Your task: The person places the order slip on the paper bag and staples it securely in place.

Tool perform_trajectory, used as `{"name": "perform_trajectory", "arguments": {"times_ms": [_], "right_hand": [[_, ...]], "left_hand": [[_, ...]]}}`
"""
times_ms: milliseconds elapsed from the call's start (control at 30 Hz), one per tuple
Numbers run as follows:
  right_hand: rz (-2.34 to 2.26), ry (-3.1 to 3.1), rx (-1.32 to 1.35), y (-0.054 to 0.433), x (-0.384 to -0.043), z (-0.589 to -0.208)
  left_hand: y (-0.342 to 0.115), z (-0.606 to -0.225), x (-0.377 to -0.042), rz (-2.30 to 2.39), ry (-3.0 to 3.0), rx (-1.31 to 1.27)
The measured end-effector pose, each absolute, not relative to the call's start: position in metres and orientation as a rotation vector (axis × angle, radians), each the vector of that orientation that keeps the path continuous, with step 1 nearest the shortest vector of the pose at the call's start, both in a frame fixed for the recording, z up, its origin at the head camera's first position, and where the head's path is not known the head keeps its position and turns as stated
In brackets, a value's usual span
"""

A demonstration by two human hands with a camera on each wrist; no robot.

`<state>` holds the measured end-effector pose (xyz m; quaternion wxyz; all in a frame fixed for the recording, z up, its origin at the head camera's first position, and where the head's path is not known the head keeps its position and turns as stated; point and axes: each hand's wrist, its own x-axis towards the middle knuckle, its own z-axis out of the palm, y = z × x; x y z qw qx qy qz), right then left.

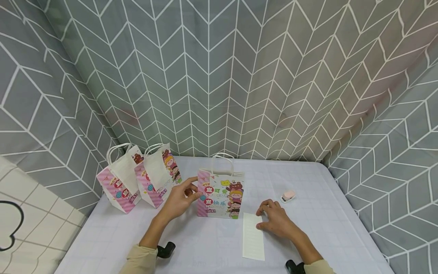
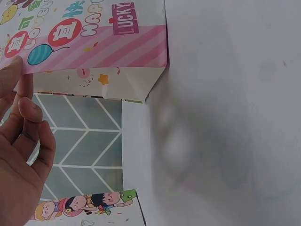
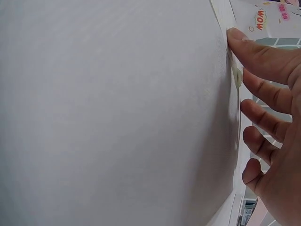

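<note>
A small printed paper gift bag (image 1: 220, 196) with a pink striped side and white twisted handles (image 1: 224, 155) stands upright at the middle of the table. My left hand (image 1: 181, 198) pinches its left edge, the thumb at the printed face; in the left wrist view the hand (image 2: 23, 141) is at the striped border. A narrow pale paper strip (image 1: 253, 241) lies flat to the right of the bag's front. My right hand (image 1: 275, 219) touches the strip's right edge with thumb and fingertips apart. In the right wrist view its fingers (image 3: 265, 117) are loosely bent.
Two matching gift bags (image 1: 118, 186) (image 1: 155, 188) stand at the left, white panels showing. Right of the strip, near my right hand, lies a small pink-and-white object (image 1: 288, 195). Patterned grey curtains (image 1: 222, 76) hang behind the white-covered table (image 1: 308, 179).
</note>
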<state>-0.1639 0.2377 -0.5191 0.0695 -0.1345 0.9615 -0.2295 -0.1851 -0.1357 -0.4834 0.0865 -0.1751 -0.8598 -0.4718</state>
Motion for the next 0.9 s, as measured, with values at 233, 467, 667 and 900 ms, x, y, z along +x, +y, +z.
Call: {"name": "perform_trajectory", "arguments": {"times_ms": [233, 467, 667, 900], "right_hand": [[-0.705, 2.887, -0.409, 0.238, -0.164, -0.520], [-0.697, 2.885, -0.457, 0.239, -0.164, -0.522], [-0.727, 2.865, -0.515, 0.242, -0.164, -0.520], [-0.990, 2.688, -0.598, 0.254, -0.162, -0.503]], "left_hand": [[-0.132, -0.486, -0.185, -1.394, -2.561, -0.543], [-0.130, -0.486, -0.186, -1.389, -2.571, -0.537], [-0.129, -0.485, -0.186, -1.392, -2.562, -0.537], [-0.130, -0.486, -0.186, -1.382, -2.569, -0.534]]}}
